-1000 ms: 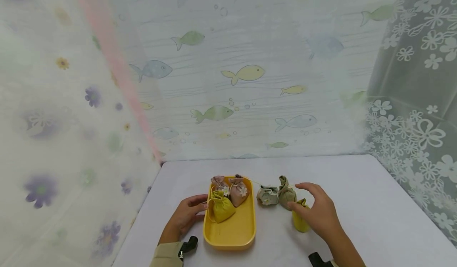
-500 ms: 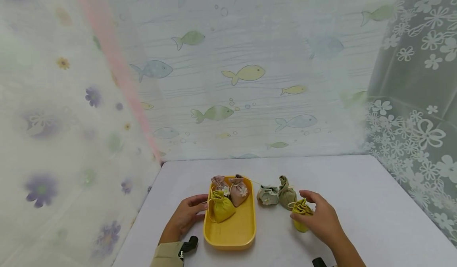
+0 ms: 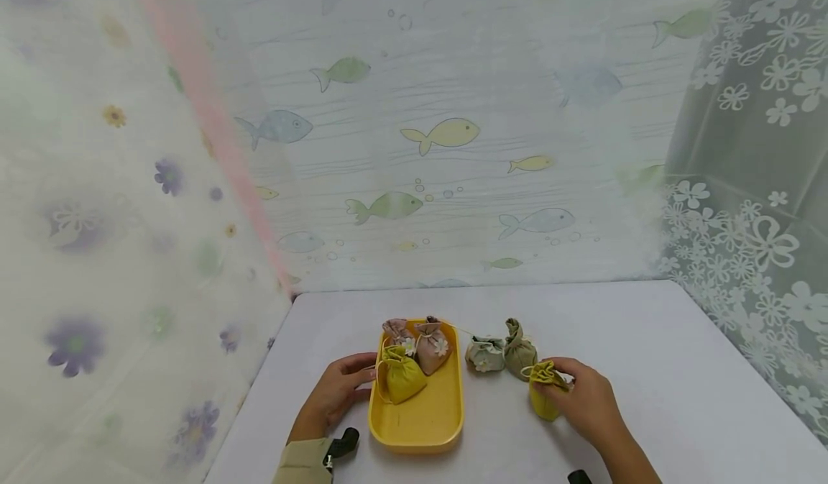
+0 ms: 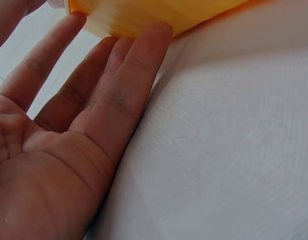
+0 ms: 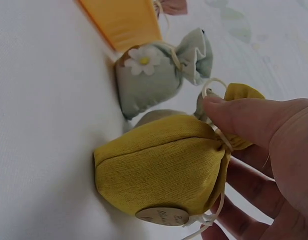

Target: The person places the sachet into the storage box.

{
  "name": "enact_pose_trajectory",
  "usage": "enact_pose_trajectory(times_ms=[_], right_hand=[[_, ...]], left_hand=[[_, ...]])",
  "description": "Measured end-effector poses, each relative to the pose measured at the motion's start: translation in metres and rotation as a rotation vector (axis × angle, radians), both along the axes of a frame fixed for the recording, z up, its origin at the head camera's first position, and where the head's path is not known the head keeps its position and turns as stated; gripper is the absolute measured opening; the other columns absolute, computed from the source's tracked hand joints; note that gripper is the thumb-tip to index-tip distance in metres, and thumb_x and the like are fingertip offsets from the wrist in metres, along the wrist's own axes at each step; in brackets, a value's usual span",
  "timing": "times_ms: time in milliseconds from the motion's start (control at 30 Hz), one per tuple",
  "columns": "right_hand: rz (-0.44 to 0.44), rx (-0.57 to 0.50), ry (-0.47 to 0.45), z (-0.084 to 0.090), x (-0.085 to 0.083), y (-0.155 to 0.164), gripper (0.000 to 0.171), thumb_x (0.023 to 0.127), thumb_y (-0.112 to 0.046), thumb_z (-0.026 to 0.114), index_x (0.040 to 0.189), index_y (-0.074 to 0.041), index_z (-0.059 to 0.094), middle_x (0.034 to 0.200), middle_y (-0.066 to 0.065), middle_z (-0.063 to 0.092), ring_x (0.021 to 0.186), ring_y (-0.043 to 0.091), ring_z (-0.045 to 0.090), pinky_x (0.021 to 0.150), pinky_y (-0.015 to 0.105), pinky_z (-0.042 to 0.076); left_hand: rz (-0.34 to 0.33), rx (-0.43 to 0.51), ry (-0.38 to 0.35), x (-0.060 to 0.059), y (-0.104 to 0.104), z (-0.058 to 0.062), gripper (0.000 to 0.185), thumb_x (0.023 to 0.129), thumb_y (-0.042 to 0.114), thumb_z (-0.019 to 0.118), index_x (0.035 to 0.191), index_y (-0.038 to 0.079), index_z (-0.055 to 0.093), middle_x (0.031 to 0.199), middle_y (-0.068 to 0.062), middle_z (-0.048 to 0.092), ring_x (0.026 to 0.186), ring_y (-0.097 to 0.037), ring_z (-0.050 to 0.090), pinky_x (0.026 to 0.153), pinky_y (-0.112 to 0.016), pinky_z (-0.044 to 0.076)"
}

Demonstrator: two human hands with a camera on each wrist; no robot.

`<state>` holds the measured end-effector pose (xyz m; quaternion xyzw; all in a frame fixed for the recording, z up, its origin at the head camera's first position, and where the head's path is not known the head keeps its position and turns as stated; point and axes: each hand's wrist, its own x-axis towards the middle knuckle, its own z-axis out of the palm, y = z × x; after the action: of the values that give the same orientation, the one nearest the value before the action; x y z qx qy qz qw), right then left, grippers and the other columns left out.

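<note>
My right hand [image 3: 591, 401] pinches the gathered neck of a mustard-yellow drawstring pouch [image 5: 158, 165], thumb on the near side and fingers behind. The pouch stands upright on the table, and a small tag hangs on its cord. My left hand [image 3: 339, 390] rests at the left side of a yellow tray [image 3: 427, 426]; in the left wrist view its fairly straight fingertips meet the tray's wall. Inside the tray lie another yellow pouch [image 3: 404, 377] and two pinkish pouches, one with a white flower [image 3: 432, 349] and one partly hidden behind [image 3: 396, 330].
Between the tray and my right hand stand a pale grey-green pouch [image 3: 485, 354] with a white flower and an olive pouch [image 3: 520, 353]. The white table [image 3: 679, 383] meets fish-patterned curtains [image 3: 453, 218] at the back.
My right hand's fingers have closed in on the yellow pouch's neck, and its top has been opened out and tilted slightly. The left hand and tray have stayed put.
</note>
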<state>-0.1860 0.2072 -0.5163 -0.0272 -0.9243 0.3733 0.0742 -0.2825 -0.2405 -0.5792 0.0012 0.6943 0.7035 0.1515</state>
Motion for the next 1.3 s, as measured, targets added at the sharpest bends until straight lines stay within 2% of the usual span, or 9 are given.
enact_pose_trajectory(times_ms=[333, 700, 900, 1067, 1300], right_hand=[[0.014, 0.004, 0.011, 0.004, 0.000, -0.002, 0.038, 0.084, -0.037, 0.086, 0.115, -0.017, 0.078, 0.126, 0.011, 0.074, 0.123, 0.042, 0.064, 0.093, 0.062, 0.056], [0.012, -0.011, 0.056, 0.008, -0.001, -0.010, 0.032, 0.083, -0.040, 0.086, 0.108, -0.020, 0.080, 0.116, 0.002, 0.077, 0.111, 0.026, 0.070, 0.090, 0.048, 0.059], [0.024, -0.029, 0.068, 0.013, -0.001, -0.018, 0.029, 0.085, -0.040, 0.085, 0.107, -0.022, 0.080, 0.111, -0.003, 0.077, 0.103, 0.019, 0.070, 0.085, 0.039, 0.057], [0.046, -0.017, 0.118, 0.016, -0.003, -0.024, 0.027, 0.085, -0.041, 0.085, 0.104, -0.024, 0.079, 0.105, -0.007, 0.077, 0.097, 0.013, 0.069, 0.080, 0.033, 0.056], [0.068, -0.021, 0.137, 0.021, -0.007, -0.033, 0.027, 0.085, -0.041, 0.085, 0.104, -0.023, 0.079, 0.102, -0.009, 0.076, 0.093, 0.011, 0.068, 0.079, 0.033, 0.059]], left_hand=[[-0.017, 0.013, 0.004, 0.000, 0.000, 0.000, 0.059, 0.089, 0.023, 0.083, 0.141, 0.004, 0.062, 0.146, -0.015, 0.059, 0.119, -0.022, 0.067, 0.094, -0.042, 0.062], [-0.016, 0.008, -0.005, 0.001, 0.001, 0.003, 0.061, 0.088, 0.026, 0.083, 0.141, 0.005, 0.062, 0.145, -0.014, 0.060, 0.119, -0.022, 0.067, 0.095, -0.042, 0.061], [-0.007, -0.002, -0.005, 0.002, 0.000, 0.002, 0.061, 0.088, 0.026, 0.084, 0.140, 0.005, 0.063, 0.147, -0.015, 0.059, 0.119, -0.022, 0.067, 0.095, -0.042, 0.061], [-0.010, 0.016, 0.003, 0.001, 0.000, 0.001, 0.057, 0.089, 0.023, 0.082, 0.140, 0.004, 0.063, 0.146, -0.014, 0.059, 0.119, -0.021, 0.067, 0.095, -0.042, 0.061], [-0.011, 0.006, 0.006, 0.000, -0.001, -0.001, 0.059, 0.088, 0.025, 0.083, 0.140, 0.005, 0.063, 0.147, -0.014, 0.059, 0.119, -0.021, 0.067, 0.095, -0.042, 0.061]])
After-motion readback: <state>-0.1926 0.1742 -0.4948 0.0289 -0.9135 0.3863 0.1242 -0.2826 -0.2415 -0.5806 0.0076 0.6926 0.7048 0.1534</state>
